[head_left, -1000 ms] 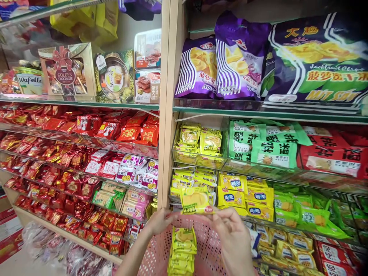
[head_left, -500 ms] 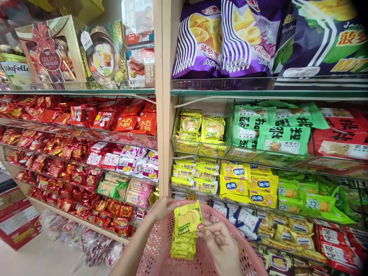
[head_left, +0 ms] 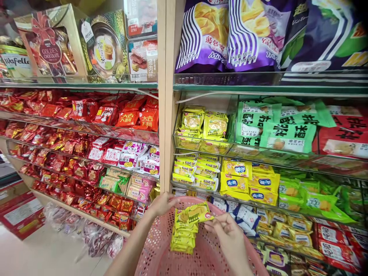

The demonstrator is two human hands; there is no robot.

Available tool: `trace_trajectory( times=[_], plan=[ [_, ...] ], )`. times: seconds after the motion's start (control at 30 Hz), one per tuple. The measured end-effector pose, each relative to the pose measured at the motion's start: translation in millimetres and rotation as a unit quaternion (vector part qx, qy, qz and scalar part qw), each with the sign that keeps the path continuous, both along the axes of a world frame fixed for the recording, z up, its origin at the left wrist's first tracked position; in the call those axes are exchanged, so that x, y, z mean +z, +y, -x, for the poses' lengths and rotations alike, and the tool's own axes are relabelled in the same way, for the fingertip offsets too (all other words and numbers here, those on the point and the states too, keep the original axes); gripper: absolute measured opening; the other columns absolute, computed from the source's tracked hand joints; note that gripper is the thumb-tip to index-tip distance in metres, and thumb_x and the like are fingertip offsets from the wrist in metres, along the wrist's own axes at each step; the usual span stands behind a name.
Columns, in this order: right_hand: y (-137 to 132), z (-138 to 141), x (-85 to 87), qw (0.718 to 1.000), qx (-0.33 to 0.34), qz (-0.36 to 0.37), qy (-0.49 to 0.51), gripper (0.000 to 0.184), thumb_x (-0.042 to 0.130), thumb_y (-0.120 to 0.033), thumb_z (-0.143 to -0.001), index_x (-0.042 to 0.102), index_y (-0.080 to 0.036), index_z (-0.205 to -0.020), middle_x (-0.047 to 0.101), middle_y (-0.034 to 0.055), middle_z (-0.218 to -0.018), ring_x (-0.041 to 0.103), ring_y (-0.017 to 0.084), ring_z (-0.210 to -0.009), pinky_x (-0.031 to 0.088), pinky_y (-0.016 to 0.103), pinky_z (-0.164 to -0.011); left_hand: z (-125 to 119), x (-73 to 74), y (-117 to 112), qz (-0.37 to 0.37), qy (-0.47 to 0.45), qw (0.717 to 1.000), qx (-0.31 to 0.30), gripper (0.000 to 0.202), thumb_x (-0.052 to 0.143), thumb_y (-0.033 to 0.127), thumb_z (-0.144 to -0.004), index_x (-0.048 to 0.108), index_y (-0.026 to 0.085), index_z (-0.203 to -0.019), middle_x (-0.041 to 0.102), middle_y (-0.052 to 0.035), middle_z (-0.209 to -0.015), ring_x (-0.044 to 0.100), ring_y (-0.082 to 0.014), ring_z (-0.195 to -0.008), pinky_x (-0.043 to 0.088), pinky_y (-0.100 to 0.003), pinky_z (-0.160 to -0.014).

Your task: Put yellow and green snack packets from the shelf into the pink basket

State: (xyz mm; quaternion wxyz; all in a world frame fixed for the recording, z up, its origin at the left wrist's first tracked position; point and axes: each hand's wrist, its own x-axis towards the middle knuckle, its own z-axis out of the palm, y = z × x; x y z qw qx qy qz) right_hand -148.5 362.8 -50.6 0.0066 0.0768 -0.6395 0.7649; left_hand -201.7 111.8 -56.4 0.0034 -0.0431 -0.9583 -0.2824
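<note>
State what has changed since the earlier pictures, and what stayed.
The yellow plastic-wrapped packet has come down from above the column of stacked yellow packets and now overlaps its top in view. The right hand came down with it, keeping its pinch grip on the packet's right end. The left hand stays at the rim of the round pink perforated plastic basket. The shelved snacks look unmoved, though the view shifted.

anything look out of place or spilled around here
Clear plastic bags lie bunched on the floor below the left shelves, odd because they aren't on them. The yellow packet pinched in the right hand also sits askew to the yellow stack. I see no spill or tear.
</note>
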Motion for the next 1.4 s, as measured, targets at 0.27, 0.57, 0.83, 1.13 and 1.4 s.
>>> trace_trajectory(
  times=[0.27, 0.57, 0.83, 1.13, 1.4],
  plan=[
    [36.6, -26.1, 4.2, 0.912, 0.065, -0.375, 0.150, 0.012, 0.051, -0.021, -0.074, 0.044, -0.023, -0.065, 0.054, -0.0047, -0.053, 0.053, 0.015, -0.047, 0.032, 0.023, -0.046, 0.2, -1.3, -0.9, -0.005, 0.002, 1.000, -0.004, 0.053, 0.037, 0.065, -0.081, 0.056, 0.018, -0.064, 0.044, 0.0029, -0.058, 0.041, -0.0125, -0.058, 0.026, -0.023, -0.054],
    [39.5, -34.3, -23.0, 0.727, 0.041, -0.634, 0.259, 0.023, 0.050, -0.007, -0.062, 0.055, -0.024, -0.076, 0.064, 0.0006, -0.058, 0.060, 0.020, -0.047, 0.029, 0.026, -0.042, -1.3, -0.9, -0.4, -0.003, 0.009, 1.000, -0.011, 0.051, 0.036, 0.062, -0.083, 0.057, 0.018, -0.066, 0.050, 0.0014, -0.064, 0.048, -0.0144, -0.063, 0.027, -0.022, -0.055],
    [34.0, -13.4, 24.4, 0.750, 0.169, -0.619, 0.158, 0.013, 0.048, -0.009, -0.067, 0.051, -0.019, -0.074, 0.064, 0.0060, -0.086, 0.059, 0.020, -0.083, 0.040, 0.026, -0.067, 1.0, -3.2, -2.8, -0.003, 0.016, 1.000, -0.019, 0.050, 0.037, 0.061, -0.084, 0.055, 0.019, -0.065, 0.051, 0.0018, -0.063, 0.050, -0.0149, -0.064, 0.027, -0.022, -0.055],
    [32.2, 40.9, 73.8, 0.793, 0.112, -0.589, 0.106, 0.016, 0.047, -0.013, -0.071, 0.040, -0.020, -0.059, 0.051, -0.0024, -0.057, 0.048, 0.012, -0.058, 0.027, 0.023, -0.052, 3.3, -5.4, -3.6, 0.003, 0.019, 1.000, -0.024, 0.050, 0.036, 0.061, -0.083, 0.056, 0.019, -0.066, 0.051, 0.0013, -0.065, 0.050, -0.0149, -0.064, 0.027, -0.022, -0.055],
    [-1.9, 50.4, 109.6, 0.796, 0.177, -0.578, -0.006, 0.011, 0.047, -0.018, -0.071, 0.050, -0.018, -0.061, 0.057, -0.0001, -0.049, 0.059, 0.015, -0.052, 0.034, 0.020, -0.046, 2.9, -2.8, -3.2, -0.004, 0.010, 1.000, -0.018, 0.049, 0.037, 0.060, -0.083, 0.057, 0.019, -0.066, 0.045, 0.0033, -0.060, 0.045, -0.0130, -0.061, 0.028, -0.022, -0.055]
  ],
)
